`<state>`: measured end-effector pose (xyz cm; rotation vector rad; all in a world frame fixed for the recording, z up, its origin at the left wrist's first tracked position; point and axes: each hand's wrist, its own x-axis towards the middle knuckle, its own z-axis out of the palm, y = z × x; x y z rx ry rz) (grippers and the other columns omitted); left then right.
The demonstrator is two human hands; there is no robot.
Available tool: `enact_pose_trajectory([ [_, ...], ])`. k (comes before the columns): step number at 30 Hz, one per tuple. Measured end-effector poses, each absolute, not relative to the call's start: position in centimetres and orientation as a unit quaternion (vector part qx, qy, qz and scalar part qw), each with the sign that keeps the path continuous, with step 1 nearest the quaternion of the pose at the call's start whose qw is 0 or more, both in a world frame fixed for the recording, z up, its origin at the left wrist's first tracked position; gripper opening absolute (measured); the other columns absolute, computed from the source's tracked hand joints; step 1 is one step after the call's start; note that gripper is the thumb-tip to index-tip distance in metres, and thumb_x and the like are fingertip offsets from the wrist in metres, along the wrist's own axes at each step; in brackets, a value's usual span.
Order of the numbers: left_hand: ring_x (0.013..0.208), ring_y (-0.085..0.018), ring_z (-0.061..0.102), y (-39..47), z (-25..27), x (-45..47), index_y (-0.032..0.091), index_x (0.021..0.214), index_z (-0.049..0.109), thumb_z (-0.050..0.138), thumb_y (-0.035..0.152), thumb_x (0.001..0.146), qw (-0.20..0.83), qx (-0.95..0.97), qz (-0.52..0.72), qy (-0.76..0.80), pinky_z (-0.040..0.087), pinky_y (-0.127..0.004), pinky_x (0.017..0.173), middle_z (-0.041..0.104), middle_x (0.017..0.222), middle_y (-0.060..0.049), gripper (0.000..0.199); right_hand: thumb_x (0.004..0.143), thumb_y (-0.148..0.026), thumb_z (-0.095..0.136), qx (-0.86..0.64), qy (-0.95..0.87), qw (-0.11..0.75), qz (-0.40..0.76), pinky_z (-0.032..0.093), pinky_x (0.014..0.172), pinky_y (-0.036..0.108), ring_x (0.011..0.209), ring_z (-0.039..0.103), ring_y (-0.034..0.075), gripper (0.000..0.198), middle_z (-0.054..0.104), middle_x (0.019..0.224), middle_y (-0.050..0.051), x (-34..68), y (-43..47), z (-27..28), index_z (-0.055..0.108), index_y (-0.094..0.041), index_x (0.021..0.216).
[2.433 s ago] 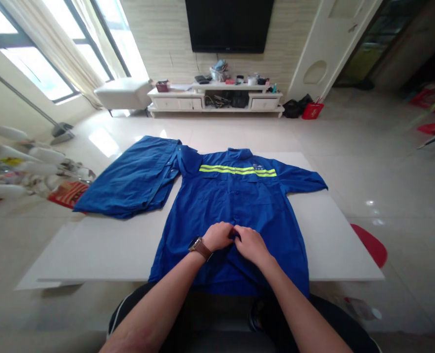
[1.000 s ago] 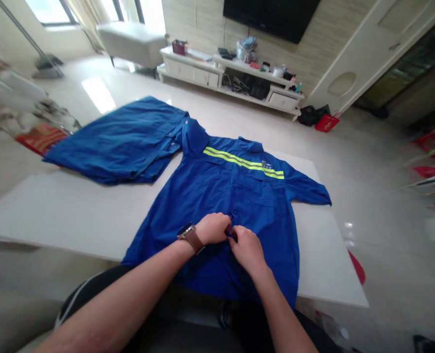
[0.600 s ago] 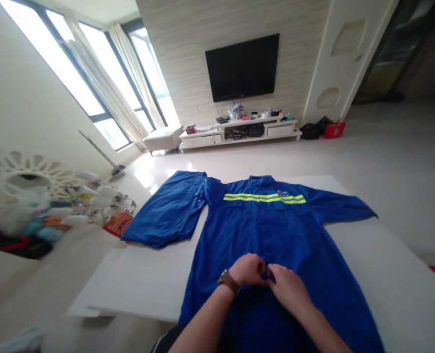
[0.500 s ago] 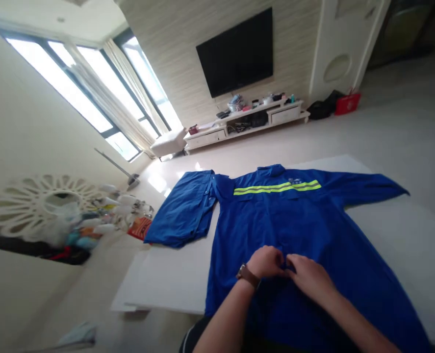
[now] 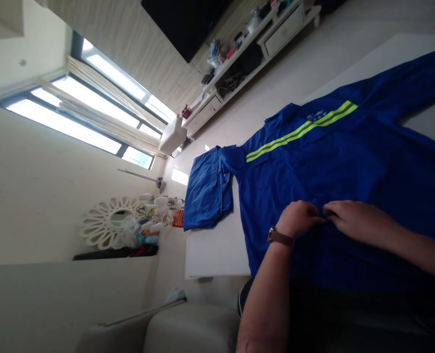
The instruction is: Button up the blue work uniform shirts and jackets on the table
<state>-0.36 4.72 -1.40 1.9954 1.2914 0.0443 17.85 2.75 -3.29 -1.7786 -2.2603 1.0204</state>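
A blue work jacket (image 5: 335,162) with a yellow-and-grey reflective stripe across its chest lies spread out on the white table (image 5: 217,255), collar away from me. My left hand (image 5: 300,217), a brown-strapped watch at its wrist, is closed with thumb and fingers pinching the jacket's front. Just to its right, my right hand (image 5: 357,220) pinches the same front edge, the fingertips of both almost meeting. What exactly lies between the fingertips is too small to make out. Folded blue trousers (image 5: 206,191) rest at the table's left, against the jacket's sleeve.
Beyond the table stands a low white TV cabinet (image 5: 239,63) carrying small items, below a dark television (image 5: 188,24). A grey sofa (image 5: 191,326) is at the near left. Bags and a round white decorative frame (image 5: 110,220) sit by the left wall.
The camera view has tilted and turned, so the jacket, trousers and room appear rotated and shifted. Both hands keep their pinch at the jacket's front.
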Motion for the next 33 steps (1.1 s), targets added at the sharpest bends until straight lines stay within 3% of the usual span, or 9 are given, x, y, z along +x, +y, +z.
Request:
enact_pose_trajectory([
  [8, 0.070, -0.014, 0.058, 5.0, -1.0, -0.1, 0.014, 0.086, 0.075, 0.071, 0.026, 0.084, 0.398, 0.768, 0.059, 0.499, 0.040, -0.024, 0.066, 0.069, 0.074, -0.001, 0.013, 0.094, -0.023, 0.054, -0.588, -0.760, 0.062, 0.270, 0.043, 0.074, 0.029, 0.098, 0.069, 0.023, 0.020, 0.076, 0.108, 0.004, 18.6, 2.8, -1.3, 0.073, -0.025, 0.099],
  [17, 0.075, -0.018, 0.063, 4.7, -1.0, -0.3, 0.017, 0.087, 0.077, 0.069, 0.028, 0.084, 0.367, 0.750, 0.080, 0.544, 0.042, -0.026, 0.069, 0.074, 0.081, -0.004, 0.014, 0.090, -0.018, 0.060, -0.555, -0.743, 0.129, 0.352, 0.044, 0.082, 0.026, 0.093, 0.068, 0.019, 0.018, 0.078, 0.098, 0.004, 18.6, 3.5, -1.9, 0.077, -0.023, 0.093],
  [22, 0.075, -0.017, 0.062, 4.6, -0.6, -0.3, 0.016, 0.087, 0.077, 0.064, 0.020, 0.085, 0.361, 0.776, 0.080, 0.511, 0.042, -0.025, 0.071, 0.074, 0.082, -0.004, 0.014, 0.089, -0.020, 0.063, -0.567, -0.723, 0.116, 0.377, 0.044, 0.078, 0.026, 0.090, 0.068, 0.019, 0.013, 0.077, 0.094, 0.004, 18.4, 3.5, -2.3, 0.076, -0.022, 0.092],
  [33, 0.082, -0.017, 0.063, 4.6, -0.8, -0.9, 0.016, 0.089, 0.076, 0.063, 0.019, 0.087, 0.348, 0.800, 0.091, 0.480, 0.045, -0.025, 0.078, 0.074, 0.089, -0.004, 0.014, 0.091, -0.025, 0.062, -0.611, -0.724, 0.085, 0.308, 0.045, 0.082, 0.026, 0.103, 0.067, 0.021, 0.013, 0.077, 0.103, 0.003, 17.6, 3.1, -0.9, 0.073, -0.026, 0.097],
])
